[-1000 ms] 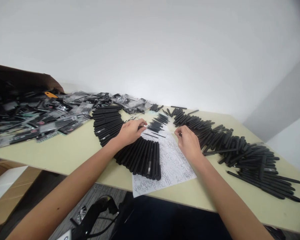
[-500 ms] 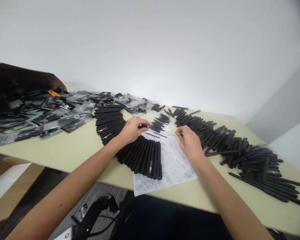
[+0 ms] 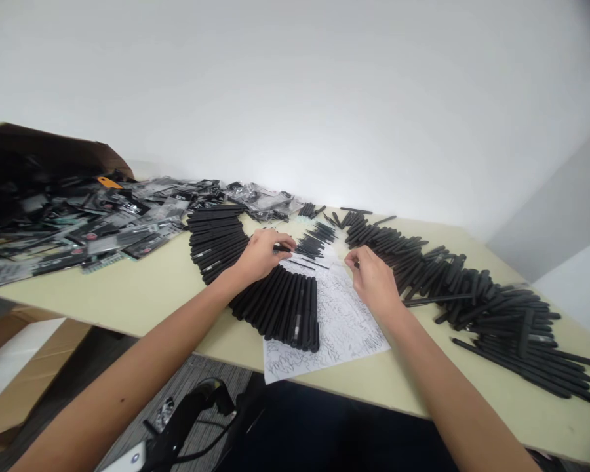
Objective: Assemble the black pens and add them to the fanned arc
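My left hand [image 3: 263,254] is closed in a pinch, and a short black length of a pen [image 3: 282,248] shows between its fingertips. It hovers over the inner edge of a fan of black pens [image 3: 275,298]. My right hand [image 3: 372,276] is closed too, over the right side of a scribbled paper sheet [image 3: 334,314]. A small dark tip [image 3: 356,265] shows at its fingers; the rest is hidden. Between the hands lies a pile of thin black sticks [image 3: 311,246], with a few loose ones below it.
A long heap of black pens [image 3: 472,295] covers the table's right side. Flat clear-and-black packets [image 3: 142,219] spill from a cardboard box [image 3: 69,141] at left, with an orange piece [image 3: 109,182] among them. An opened carton [image 3: 34,373] stands below the table [image 3: 162,301] at left.
Hardly anything differs. My left hand has dipped and turned very slightly, still pinching the black pen. My right hand stays where it was, and the view has shifted a little.
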Demonstrator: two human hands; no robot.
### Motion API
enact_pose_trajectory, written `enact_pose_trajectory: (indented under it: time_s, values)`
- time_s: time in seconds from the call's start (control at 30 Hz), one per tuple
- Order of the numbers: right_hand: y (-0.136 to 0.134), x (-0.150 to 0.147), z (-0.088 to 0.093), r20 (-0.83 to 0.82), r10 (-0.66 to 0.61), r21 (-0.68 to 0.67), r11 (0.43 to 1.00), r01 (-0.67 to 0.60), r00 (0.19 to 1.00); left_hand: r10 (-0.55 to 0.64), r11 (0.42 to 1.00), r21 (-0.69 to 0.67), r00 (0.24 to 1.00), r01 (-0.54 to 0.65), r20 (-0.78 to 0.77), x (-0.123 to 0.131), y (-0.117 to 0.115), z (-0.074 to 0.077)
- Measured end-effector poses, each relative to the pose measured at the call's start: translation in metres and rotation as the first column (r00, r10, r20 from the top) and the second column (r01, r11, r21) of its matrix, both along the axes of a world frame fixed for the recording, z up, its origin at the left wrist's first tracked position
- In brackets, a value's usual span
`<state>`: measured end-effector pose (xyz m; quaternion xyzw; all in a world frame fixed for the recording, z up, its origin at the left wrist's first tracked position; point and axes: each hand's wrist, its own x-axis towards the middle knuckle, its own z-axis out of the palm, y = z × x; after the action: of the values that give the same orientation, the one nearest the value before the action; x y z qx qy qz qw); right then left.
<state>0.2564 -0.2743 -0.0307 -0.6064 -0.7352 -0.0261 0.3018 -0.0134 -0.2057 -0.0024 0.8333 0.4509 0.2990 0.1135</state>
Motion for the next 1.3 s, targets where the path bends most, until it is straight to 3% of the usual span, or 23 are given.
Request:
enact_pose_trajectory:
  time_s: [0.27,0.43,0.8,0.97,1.17,1.3]
  values:
    - [0.001,0.001,-0.002,0.035,-0.024,-0.007,1.0,0.025,0.999,0.022,1.0,0.024,0.996,-0.02,-0.084,0.002,-0.003,0.002]
    - [0.0,0.0,-0.002,0.012,0.022,0.016,1.0,-0.022,1.0,0.016,0.999,0.044,0.995,-0.011,-0.1,0.0,0.002,-0.004]
    - [0.008,0.001,-0.008,-0.237,0.142,0.147,0.983,-0.109,0.961,-0.019,0.999,0.05,1.0,0.02,-0.019,0.001,0.0,-0.004]
    - [0.009,0.002,-0.006,-0.425,0.125,0.014,0.991,-0.132,0.896,-0.069,0.993,0.09,0.996,0.074,-0.058,0.001,-0.002,-0.003]
    - [0.006,0.002,-0.001,-0.485,0.101,-0.073,0.985,-0.155,0.869,-0.099,0.981,0.156,0.991,0.113,-0.094,0.002,-0.004,-0.004]
    - [0.003,-0.001,0.002,-0.549,0.11,-0.159,0.96,-0.232,0.828,-0.192,0.968,0.148,0.978,0.202,-0.08,0.006,-0.008,-0.002]
